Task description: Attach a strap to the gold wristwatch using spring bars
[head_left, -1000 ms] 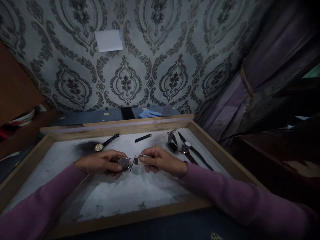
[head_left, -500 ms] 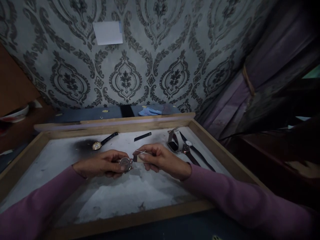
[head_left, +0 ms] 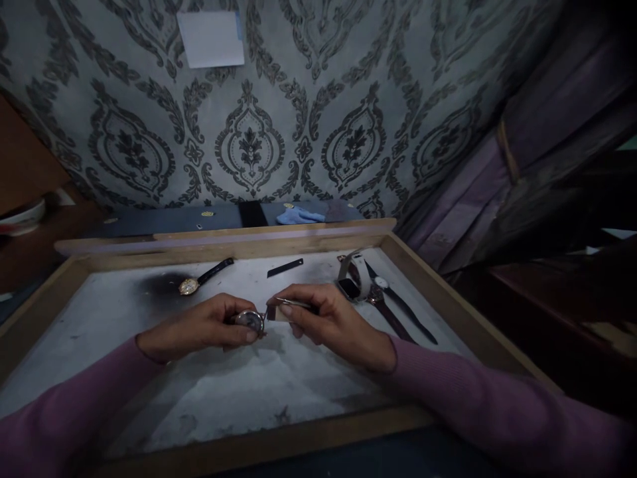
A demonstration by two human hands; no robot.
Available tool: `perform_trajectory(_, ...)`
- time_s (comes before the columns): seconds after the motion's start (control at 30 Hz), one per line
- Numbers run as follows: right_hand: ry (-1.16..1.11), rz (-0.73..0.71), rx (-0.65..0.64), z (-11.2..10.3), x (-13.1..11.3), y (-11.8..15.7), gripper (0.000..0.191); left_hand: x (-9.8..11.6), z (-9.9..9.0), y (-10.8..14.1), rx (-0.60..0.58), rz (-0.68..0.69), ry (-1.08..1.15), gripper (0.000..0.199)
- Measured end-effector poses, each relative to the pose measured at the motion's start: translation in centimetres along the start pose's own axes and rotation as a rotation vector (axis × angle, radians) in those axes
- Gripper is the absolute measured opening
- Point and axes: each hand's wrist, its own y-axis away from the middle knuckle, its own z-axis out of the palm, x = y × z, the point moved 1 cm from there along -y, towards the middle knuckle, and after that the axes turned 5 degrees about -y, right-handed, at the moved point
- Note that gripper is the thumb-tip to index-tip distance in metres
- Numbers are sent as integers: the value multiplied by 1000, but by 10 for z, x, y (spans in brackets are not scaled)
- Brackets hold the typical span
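Above the white lining, my left hand [head_left: 202, 325] is closed around the edge of a round silver-cased watch [head_left: 249, 321], its dial partly covered by the thumb. My right hand [head_left: 328, 322] is closed too, pinching what looks like a short strap piece, dark brown and pale beige [head_left: 279, 313]. A thin metal tool [head_left: 293, 303], perhaps tweezers, also lies between those fingers, its tip pointing left. The strap end is right beside the watch's right edge; whether they are joined I cannot tell. Fingers hide part of both.
A shallow wooden-framed tray [head_left: 418, 265] surrounds the work. Inside lie a gold watch with black strap [head_left: 189, 286], a dark flat blade [head_left: 285, 267] and several watches [head_left: 381, 299] at the right. A blue cloth [head_left: 298, 216] rests behind the back rim.
The view has tilted down slightly. My hands stay together, with the watch turned a little flatter and the thin metal tool shifted in my right fingers.
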Motion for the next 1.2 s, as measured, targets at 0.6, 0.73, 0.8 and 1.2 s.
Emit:
perform_trajectory(0.6,94,-84,6,1,-2,2,26,6,11,-1,172,62,-131,15)
perform_trajectory(0.73,105,-95,12,0,-2,2,26,11,15,-1,268,106,-233,13)
perform_trajectory(0.8,112,-102,23,0,-2,2,25,11,15,-1,300,127,-291,14)
perform_trajectory(1.2,168,-110,37,0,-3,0,27,4,14,0,337,187,-430,13)
